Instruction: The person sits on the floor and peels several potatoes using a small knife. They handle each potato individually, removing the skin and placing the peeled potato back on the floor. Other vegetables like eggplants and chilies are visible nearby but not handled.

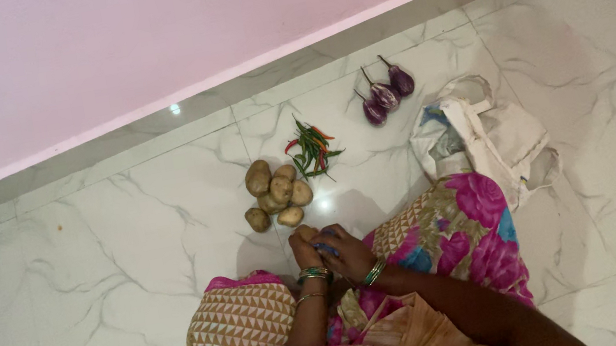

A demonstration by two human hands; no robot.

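Gripping a potato [306, 232] in left hand [306, 250], fingers curled; right hand [348, 254] touching it

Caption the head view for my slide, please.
Seated on a marble floor, left hand and right hand meet over a blue thing, beside potatoes, chillies, brinjals and bag.

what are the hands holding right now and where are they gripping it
The left hand wraps around a potato. The right hand closes over something small and blue; where it grips cannot be told.
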